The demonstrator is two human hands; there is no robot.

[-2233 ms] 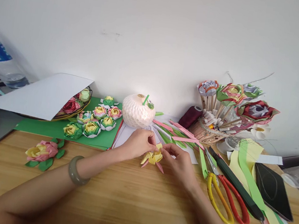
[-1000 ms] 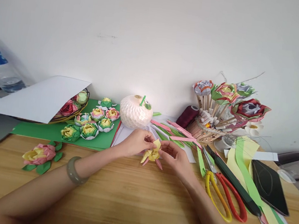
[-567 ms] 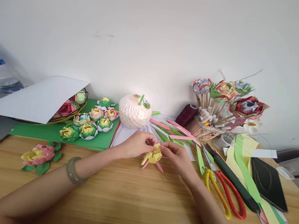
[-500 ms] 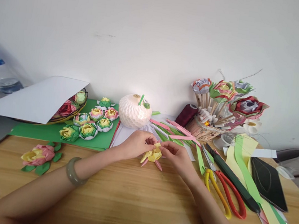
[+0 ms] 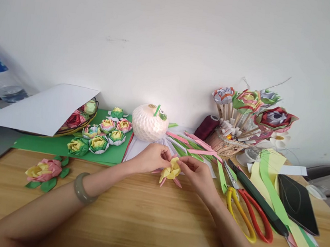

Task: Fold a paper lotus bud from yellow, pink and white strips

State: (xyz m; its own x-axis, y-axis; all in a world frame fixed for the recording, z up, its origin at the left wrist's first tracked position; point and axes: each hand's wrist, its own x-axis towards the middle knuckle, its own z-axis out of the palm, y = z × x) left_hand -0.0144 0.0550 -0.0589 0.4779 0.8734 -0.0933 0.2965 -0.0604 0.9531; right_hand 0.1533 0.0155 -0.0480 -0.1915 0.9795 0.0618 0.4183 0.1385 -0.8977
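Observation:
A small paper flower (image 5: 170, 173), yellow inside with pink pointed petals below, is held just over the wooden table (image 5: 141, 220). My left hand (image 5: 155, 157) grips its upper left side, fingers closed. On its right side, my right hand (image 5: 194, 171) pinches a yellow petal between thumb and forefinger. The fingers partly cover the flower's back. Behind the hands lie folded pink and green paper strips (image 5: 201, 144) on white sheets. A finished pink and yellow paper flower (image 5: 45, 171) with green leaves rests to the left.
Several small paper flowers (image 5: 99, 144) sit on green paper (image 5: 44, 145) at the back left. A white textured jar (image 5: 149, 122) stands behind the hands. To the right are scissors (image 5: 257, 219), a dark green cutter (image 5: 260, 201), a black tablet (image 5: 296, 203) and a pot of paper flowers (image 5: 225, 143).
The flower has turned slightly and its yellow petals look more spread, with more pink showing at the left. Both hands stay on it. The view has shifted a little.

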